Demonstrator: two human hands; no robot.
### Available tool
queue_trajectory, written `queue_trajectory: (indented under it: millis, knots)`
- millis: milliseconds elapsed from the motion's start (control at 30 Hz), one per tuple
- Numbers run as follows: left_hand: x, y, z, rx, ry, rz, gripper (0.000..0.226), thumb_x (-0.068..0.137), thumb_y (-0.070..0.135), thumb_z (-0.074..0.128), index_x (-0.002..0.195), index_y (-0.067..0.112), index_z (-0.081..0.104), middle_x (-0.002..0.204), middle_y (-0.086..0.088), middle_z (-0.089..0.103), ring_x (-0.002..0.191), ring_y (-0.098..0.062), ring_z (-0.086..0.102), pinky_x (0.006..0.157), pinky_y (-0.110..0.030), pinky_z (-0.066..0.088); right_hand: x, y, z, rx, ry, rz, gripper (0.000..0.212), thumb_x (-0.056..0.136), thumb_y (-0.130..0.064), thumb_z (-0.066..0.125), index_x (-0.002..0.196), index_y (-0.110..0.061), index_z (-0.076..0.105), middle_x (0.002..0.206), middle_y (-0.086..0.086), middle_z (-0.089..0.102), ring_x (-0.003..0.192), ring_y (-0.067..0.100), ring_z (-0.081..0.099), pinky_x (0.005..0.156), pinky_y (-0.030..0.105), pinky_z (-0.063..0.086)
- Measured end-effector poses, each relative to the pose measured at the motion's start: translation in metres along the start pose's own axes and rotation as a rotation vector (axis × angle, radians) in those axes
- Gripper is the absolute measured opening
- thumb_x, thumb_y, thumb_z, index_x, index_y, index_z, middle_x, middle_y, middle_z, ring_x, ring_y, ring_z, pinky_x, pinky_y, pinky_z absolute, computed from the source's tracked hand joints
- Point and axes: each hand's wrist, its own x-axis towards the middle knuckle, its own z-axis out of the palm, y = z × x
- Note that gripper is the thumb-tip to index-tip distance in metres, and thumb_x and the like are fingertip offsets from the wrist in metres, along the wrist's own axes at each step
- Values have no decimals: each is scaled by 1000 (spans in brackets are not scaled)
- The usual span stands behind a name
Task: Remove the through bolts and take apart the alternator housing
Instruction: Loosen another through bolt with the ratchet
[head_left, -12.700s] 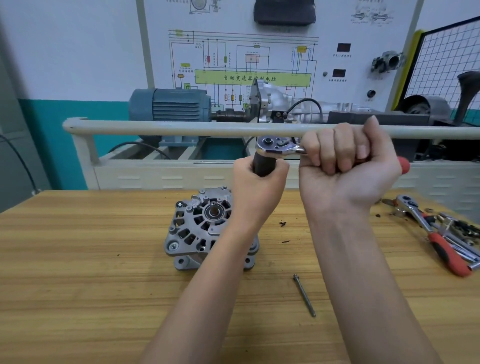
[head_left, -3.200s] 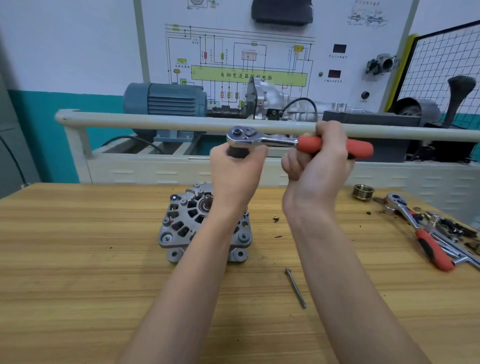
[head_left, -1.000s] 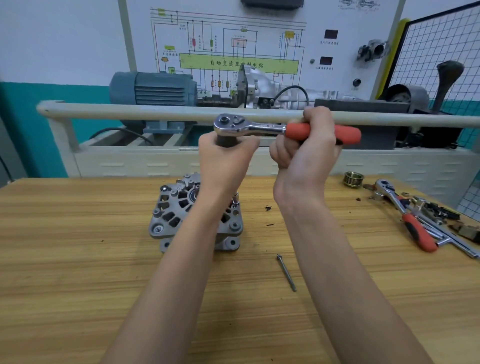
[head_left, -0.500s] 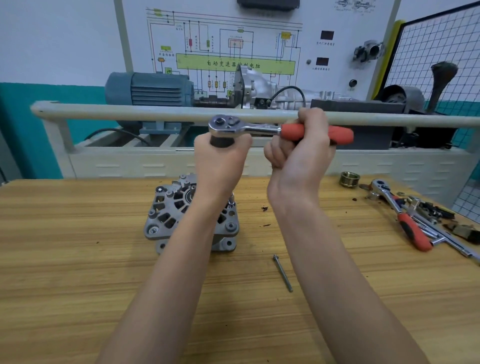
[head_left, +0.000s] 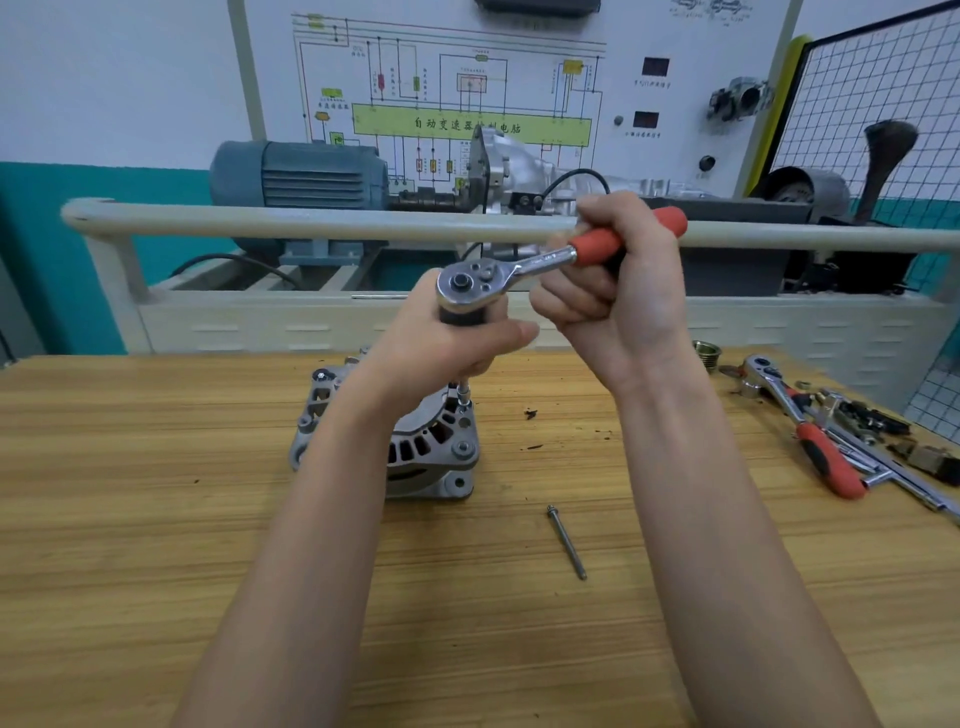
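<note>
The alternator (head_left: 415, 441) stands on the wooden desk (head_left: 156, 519) a little left of the middle of the frame, and the left forearm hides part of it. Its vented housing faces upward, and a mounting lug is seen at its lower right.

The left hand (head_left: 447, 348) is above the alternator. Its grip is clenched around the dark socket extension (head_left: 460, 317) just under the head of the ratchet (head_left: 498, 273). Below this hand a thin silver shaft comes down to a through bolt (head_left: 464, 402) at the upper right edge of the housing; the bolt head itself is too small to see clearly.

The right hand (head_left: 618, 296) is in the middle of the frame, slightly to the right. Its grip is grasping the red handle of the ratchet, and the handle points to the upper right. The end of the handle sticks out past the fingers.

One loose bolt (head_left: 566, 543) lies on the desk below and to the right of the alternator, apart from it. At the right edge of the frame a second ratchet (head_left: 805, 431) with a red handle lies among other small tools and parts. A small ribbed pulley (head_left: 706, 353) stands near them, just beside the right wrist. Some dark crumbs are on the desk between the alternator and the right forearm.

Behind the desk runs a pale rail (head_left: 311, 223), and behind it are a blue-grey motor (head_left: 301, 174) and a board with a wiring diagram (head_left: 467, 104).
</note>
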Motion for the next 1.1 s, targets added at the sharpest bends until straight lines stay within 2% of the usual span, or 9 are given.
queue_trajectory:
  millis: [167,300,400,533,600,767,967,1033,1100]
  knots:
    - [15,-1,24,-110,572,-38,40,76,1,60,48,17,36,43,7,30,44,-12,23,46,-26,21,-7,17,18,64,394,-279,39,90,-6,43,58,-19,26,37,-7,21,34,10,15,38,21,16]
    - [18,-1,39,-153,903,9,48,75,-6,57,45,23,33,41,13,28,44,-5,21,42,-21,21,-16,32,30,3,459,-439,38,88,-3,46,57,-18,30,43,-8,28,42,10,21,41,21,21]
    - [15,0,29,-119,742,-26,40,72,-1,58,44,20,37,43,5,31,43,-11,24,43,-24,22,-13,27,28,-8,431,-405,39,89,-3,46,58,-18,28,43,-8,24,39,10,20,40,20,20]
    - [3,3,5,-15,108,-27,31,71,11,64,46,22,49,45,4,41,45,-16,35,51,-25,36,-3,11,12,45,325,-202,39,91,-8,43,58,-19,26,39,-7,19,33,9,14,36,19,16]
    - [1,3,3,27,-50,-60,35,73,15,65,45,23,47,46,1,39,46,-17,35,52,-27,35,-2,5,7,56,226,-108,44,92,-8,40,52,-19,24,37,-6,18,32,8,11,35,19,14]
    - [5,4,13,14,124,-70,41,75,12,63,42,23,41,42,8,34,40,-10,29,47,-21,29,-2,6,8,83,352,-138,42,90,-8,42,52,-19,27,39,-6,18,33,9,12,35,18,15]
    - [16,0,38,-145,744,-41,51,76,-7,56,43,24,33,42,11,28,44,-8,22,43,-21,22,-13,24,24,57,563,-361,29,90,-7,48,68,-17,33,41,-10,30,35,8,26,38,20,26]
    - [15,0,38,-165,778,-45,49,75,-8,56,43,23,33,43,10,27,45,-8,21,43,-21,20,-13,24,26,42,527,-338,31,90,-7,48,66,-17,31,40,-10,29,35,7,24,38,19,24]
    - [13,1,27,-108,647,-60,39,76,-7,58,48,13,39,46,2,31,46,-12,24,46,-25,23,-10,17,23,35,469,-253,35,90,-9,48,62,-18,29,39,-8,23,34,9,19,38,19,20]
